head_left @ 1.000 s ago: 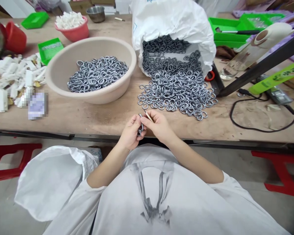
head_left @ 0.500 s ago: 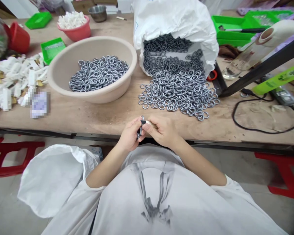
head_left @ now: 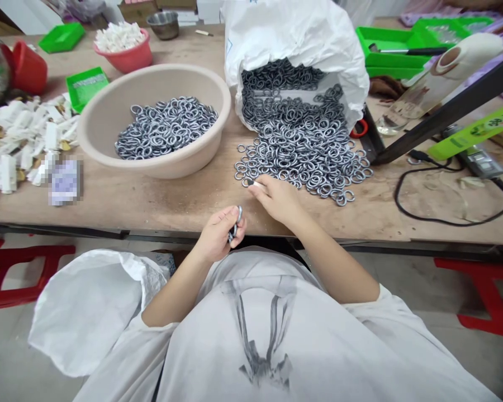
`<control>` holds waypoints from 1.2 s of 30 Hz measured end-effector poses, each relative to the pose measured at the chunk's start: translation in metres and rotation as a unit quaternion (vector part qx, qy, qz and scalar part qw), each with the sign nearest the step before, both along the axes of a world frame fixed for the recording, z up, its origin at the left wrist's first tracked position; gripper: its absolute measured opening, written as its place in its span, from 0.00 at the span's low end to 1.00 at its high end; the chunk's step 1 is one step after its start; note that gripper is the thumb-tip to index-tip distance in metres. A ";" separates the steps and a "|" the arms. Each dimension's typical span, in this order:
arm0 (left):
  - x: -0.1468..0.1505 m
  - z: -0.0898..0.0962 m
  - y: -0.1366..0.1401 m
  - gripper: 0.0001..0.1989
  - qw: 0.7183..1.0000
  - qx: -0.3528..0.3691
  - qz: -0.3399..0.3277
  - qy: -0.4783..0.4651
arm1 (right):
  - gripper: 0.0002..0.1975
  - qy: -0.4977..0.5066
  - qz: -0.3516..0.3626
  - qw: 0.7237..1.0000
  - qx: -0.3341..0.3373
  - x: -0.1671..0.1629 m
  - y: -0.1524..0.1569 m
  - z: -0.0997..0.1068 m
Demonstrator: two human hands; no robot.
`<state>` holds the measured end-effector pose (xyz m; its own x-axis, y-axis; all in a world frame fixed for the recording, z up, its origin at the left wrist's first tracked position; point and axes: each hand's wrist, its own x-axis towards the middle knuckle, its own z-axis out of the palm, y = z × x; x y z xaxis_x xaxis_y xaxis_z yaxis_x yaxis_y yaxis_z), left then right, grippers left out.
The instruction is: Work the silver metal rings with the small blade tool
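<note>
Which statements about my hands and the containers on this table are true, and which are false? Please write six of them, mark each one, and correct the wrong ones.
1. The left hand holds at least one grey ring. True.
2. The right hand pinches a slim dark-tipped tool. True.
3. The two hands touch each other. False: there is a gap between them.
4. The beige basin contains a heap of rings. True.
5. The white sack is to the left of the beige basin. False: the white sack is to its right.
6. The red bowl is filled with grey rings. False: the red bowl holds white pieces.
</note>
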<state>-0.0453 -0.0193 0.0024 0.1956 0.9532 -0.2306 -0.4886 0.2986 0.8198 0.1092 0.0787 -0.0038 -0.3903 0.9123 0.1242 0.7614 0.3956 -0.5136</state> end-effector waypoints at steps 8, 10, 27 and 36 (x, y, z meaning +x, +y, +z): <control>-0.018 -0.003 0.012 0.18 0.993 -0.038 0.109 0.014 | 0.08 -0.119 -0.005 0.993 -0.012 -0.025 0.020 0.008; -0.018 -0.004 0.014 0.18 0.991 -0.051 0.120 0.011 | 0.09 -0.019 0.016 0.999 -0.042 -0.018 0.015 0.009; 0.017 -0.016 0.009 0.18 0.983 0.067 0.142 0.090 | 0.19 0.438 0.046 0.877 -0.193 -0.023 -0.055 -0.005; 0.017 0.002 0.008 0.16 0.993 0.004 0.113 0.026 | 0.20 0.323 0.100 0.940 -0.043 -0.006 -0.045 0.005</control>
<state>-0.0283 -0.0112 0.0049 -0.0354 0.9735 -0.2260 -0.5001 0.1786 0.8474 0.1033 0.0335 0.0011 -0.4247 0.8460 0.3224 0.1949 0.4332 -0.8800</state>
